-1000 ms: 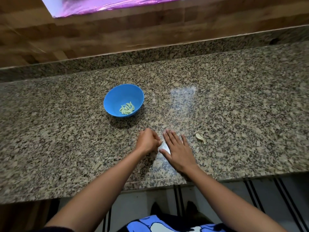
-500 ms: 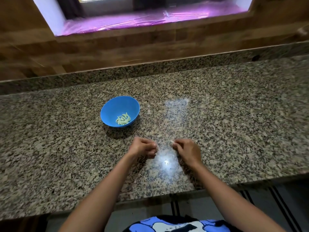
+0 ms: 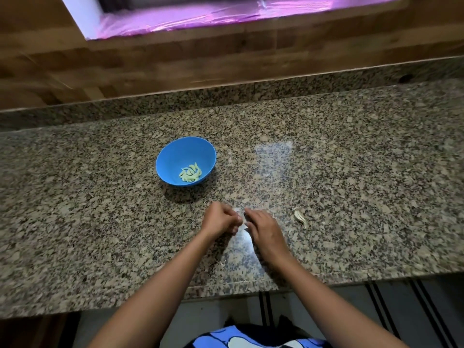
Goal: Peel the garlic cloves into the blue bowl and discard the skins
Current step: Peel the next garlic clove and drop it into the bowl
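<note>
Now the right hand (image 3: 263, 229), flat on the counter (image 3: 351, 172) a second ago, has curled against the fisted left hand (image 3: 221, 219). They are probably gathering skins, though whether either grips anything cannot be told. A garlic scrap (image 3: 300, 217) lies apart at the right hand's 3 o'clock. The blue bowl (image 3: 175, 151) of peeled cloves (image 3: 190, 173) sits at 11 o'clock.

Speckled granite counter (image 3: 351, 172), glossy with reflected light. Wood-panelled wall (image 3: 226, 64) behind, under a pink-lit window recess (image 3: 226, 16). Pale, dark-striped floor (image 3: 401, 310) below.
</note>
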Tool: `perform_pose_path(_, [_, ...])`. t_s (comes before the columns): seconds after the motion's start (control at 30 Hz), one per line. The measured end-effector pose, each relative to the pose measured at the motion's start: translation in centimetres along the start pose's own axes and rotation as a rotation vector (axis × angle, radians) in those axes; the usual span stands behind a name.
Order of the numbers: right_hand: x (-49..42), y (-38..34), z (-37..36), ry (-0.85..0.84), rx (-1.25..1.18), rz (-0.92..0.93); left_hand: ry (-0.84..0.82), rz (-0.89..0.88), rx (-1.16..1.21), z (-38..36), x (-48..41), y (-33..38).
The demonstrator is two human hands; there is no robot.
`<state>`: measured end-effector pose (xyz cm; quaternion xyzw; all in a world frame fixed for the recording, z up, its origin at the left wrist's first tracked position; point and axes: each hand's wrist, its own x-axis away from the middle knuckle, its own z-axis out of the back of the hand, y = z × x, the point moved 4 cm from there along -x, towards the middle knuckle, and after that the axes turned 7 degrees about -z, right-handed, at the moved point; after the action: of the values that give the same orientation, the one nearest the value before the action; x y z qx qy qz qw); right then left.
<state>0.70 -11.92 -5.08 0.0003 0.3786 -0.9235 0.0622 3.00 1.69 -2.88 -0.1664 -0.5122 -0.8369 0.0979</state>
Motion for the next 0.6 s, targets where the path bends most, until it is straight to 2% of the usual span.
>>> perform_pose_path(0.07, [-0.9,-0.2,0.5,-0.102,-0.073,0.009,-0.087,0.106,0.400,0.0,1.1,-0.3])
perform_pose_path(0.13, [-1.6,-0.4,1.1,-0.163,-0.155,0.004,-0.117,0.169,0.592,0.1,1.6,-0.6])
perform_pose_path(0.3, [-3.4,-0.9,1.5,-0.319,-0.232,-0.164,-0.009,0.088,0.547,0.4,1.2,-0.6])
perform_pose_path(0.5, [-3.7,-1.3,2.7,-0.491,-0.464,-0.304,0.144,-0.249,0.304,0.7,1.3,0.3])
perform_pose_path(0.53, [-3.7,-1.1,2.7,-0.487,-0.476,-0.312,0.146,-0.346,0.131,0.9,1.3,0.6])
perform_pose_path(0.6, [-3.4,-0.8,2.6,-0.434,-0.438,-0.311,0.083,-0.588,-0.417,1.0,1.4,1.5])
